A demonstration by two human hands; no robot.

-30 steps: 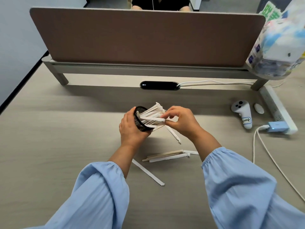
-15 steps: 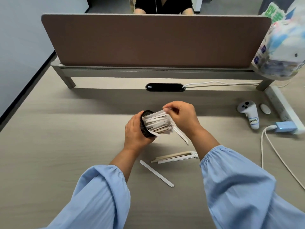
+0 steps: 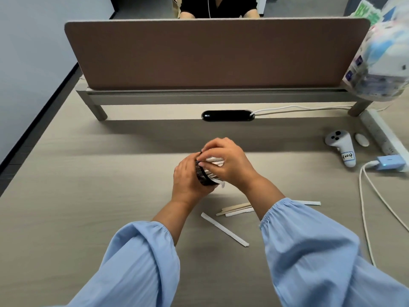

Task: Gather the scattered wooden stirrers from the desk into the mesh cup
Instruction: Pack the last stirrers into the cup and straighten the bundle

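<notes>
1. Your left hand [image 3: 188,182] grips the black mesh cup [image 3: 202,177], fingers curled round its wall, its mouth tipped toward 3 o'clock.
2. Your right hand [image 3: 225,162] curls over the wrapped stirrers [image 3: 215,161] sticking out of that mouth, fingers closed on them.
3. Loose stirrers [image 3: 236,210] lie on the desk [image 3: 88,196] at 5 o'clock from the cup; a single stirrer [image 3: 223,229] lies nearer you.

you're in bright, even light. the partition [image 3: 217,54] casts a broad shadow over the desk [image 3: 88,196] toward you, so light falls from beyond it. the wide lens bows the frame's edges; the bag [image 3: 385,52] and your sleeves [image 3: 309,251] look smeared.
</notes>
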